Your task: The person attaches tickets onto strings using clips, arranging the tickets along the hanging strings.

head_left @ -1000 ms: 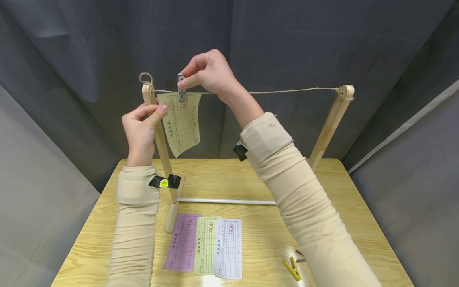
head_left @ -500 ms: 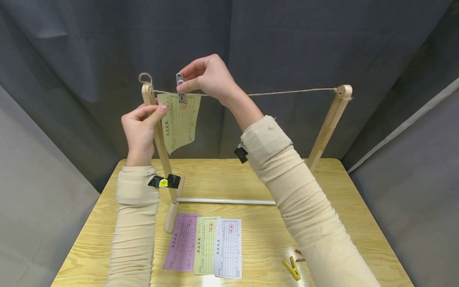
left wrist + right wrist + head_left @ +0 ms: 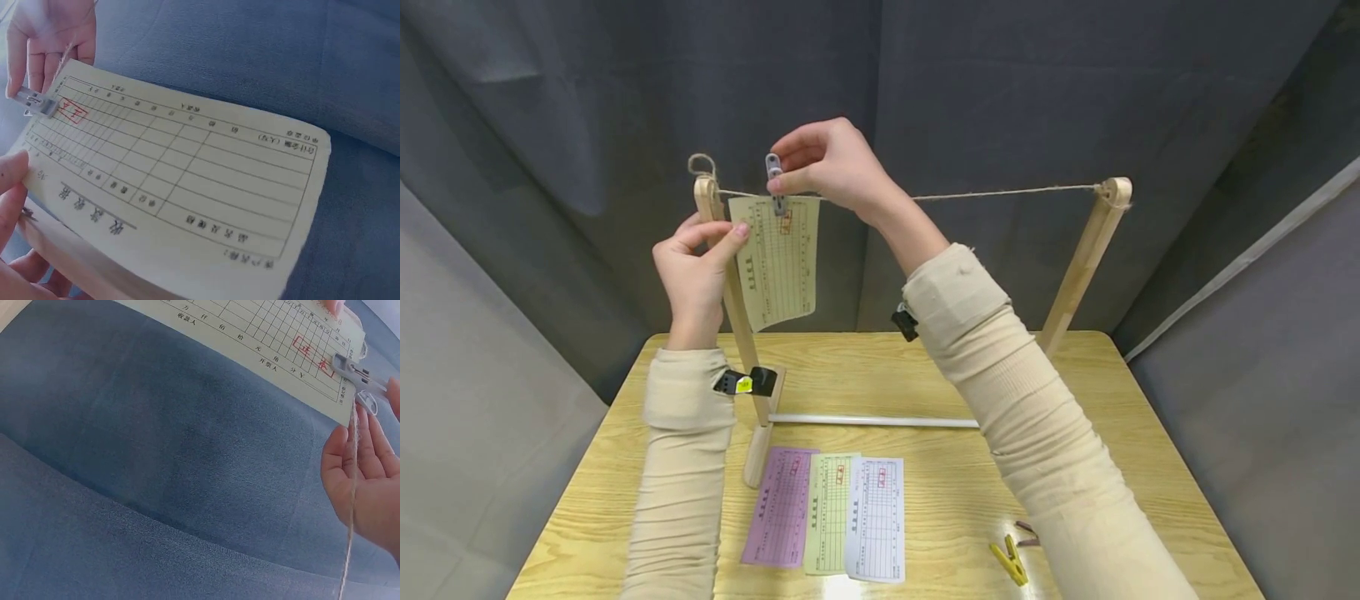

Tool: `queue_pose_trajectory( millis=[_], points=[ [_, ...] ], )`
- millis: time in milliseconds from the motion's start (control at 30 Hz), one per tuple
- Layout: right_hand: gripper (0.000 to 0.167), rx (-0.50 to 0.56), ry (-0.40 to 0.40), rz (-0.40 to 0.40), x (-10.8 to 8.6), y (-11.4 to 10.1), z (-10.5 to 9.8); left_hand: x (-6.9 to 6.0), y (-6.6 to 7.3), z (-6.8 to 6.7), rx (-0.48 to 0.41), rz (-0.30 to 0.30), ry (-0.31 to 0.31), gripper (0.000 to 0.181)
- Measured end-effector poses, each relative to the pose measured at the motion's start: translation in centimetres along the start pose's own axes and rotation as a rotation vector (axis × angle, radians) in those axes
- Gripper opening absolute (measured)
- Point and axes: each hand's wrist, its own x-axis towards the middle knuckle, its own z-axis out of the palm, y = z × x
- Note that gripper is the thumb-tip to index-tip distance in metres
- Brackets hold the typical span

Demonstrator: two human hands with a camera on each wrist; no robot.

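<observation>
A yellow printed receipt slip with a red stamp hangs at the left end of a twine line. My left hand pinches the slip's upper left edge between thumb and fingers, beside the wooden post. My right hand holds a grey clothespin by its upper end. In the right wrist view, the clothespin sits over the slip's top edge and the twine. The slip fills much of the left wrist view, with the clothespin at its top edge near the stamp.
On the wooden table lie a purple slip, another yellow slip and a white slip. A yellow clothespin and a brownish one lie near my right sleeve. A white rod crosses between the posts; the right post leans outward.
My right hand and the clothespin have shifted slightly left and down. The slip's lower end has swung about. My left hand stays nearly still.
</observation>
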Motion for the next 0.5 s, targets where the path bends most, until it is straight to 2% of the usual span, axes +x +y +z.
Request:
queue_pose_trajectory(
  millis=[267, 500],
  points=[
    [0.045, -0.02, -0.021, 0.028, -0.15, 0.08, -0.22, -0.1, -0.13, 0.04, 0.058, 0.018, 0.028, 0.006],
    [0.052, -0.085, -0.018, -0.005, -0.62, -0.2, -0.38, -0.3, -0.24, -0.09, 0.159, 0.061, 0.022, 0.015]
  ],
)
